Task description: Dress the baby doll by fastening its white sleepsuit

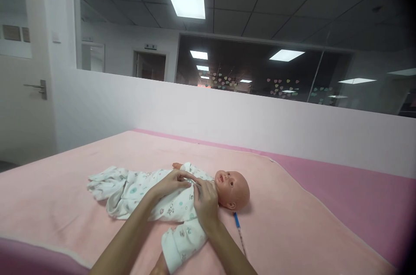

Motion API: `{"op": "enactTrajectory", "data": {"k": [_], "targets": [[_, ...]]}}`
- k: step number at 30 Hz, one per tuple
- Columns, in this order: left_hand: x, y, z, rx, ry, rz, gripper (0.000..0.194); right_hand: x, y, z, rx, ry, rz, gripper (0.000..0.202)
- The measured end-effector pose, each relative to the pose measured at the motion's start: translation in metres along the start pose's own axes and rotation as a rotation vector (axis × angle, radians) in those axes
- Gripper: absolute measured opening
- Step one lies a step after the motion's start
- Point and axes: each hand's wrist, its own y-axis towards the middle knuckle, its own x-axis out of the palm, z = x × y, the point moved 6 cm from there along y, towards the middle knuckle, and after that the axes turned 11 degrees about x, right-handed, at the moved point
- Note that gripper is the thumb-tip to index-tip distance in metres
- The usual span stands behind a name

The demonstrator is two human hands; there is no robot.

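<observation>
A baby doll (234, 186) lies on its back, its head to the right. It wears a white printed baby outfit (175, 205), with the empty-looking legs bunched at the left. My left hand (175, 182) rests over the doll's chest, its fingers bent and pinching the front of the outfit. Close to the collar, my right hand (207, 202) has its fingers closed on the same fabric. The fingertips of both hands nearly meet; the exact bit of cloth between them is hidden. One doll arm in its sleeve (183, 240) points toward me.
A peach blanket (279, 231) covers the pink padded surface (357, 197). Beside the doll's head lies a thin, patterned strip with a blue end (237, 220). A white half wall (227, 114) with glass above stands behind, and a door (26, 114) is at the left.
</observation>
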Motion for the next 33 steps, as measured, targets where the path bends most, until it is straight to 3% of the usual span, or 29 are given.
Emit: {"op": "enactTrajectory", "data": {"k": [15,23,28,33], "targets": [[0.000,0.003,-0.005,0.017,-0.067,0.047,0.035,0.000,-0.001,0.001,0.011,0.023,-0.023,0.017],[0.000,0.000,-0.004,0.015,-0.097,0.014,0.030,-0.006,-0.003,-0.005,-0.067,0.043,0.059,0.019],[-0.011,-0.007,-0.002,-0.032,-0.167,-0.006,0.040,-0.015,0.000,-0.008,-0.105,0.055,0.113,0.020],[-0.029,-0.028,-0.001,-0.081,-0.073,-0.040,0.038,-0.018,0.002,-0.011,-0.141,0.065,0.089,0.020]]}}
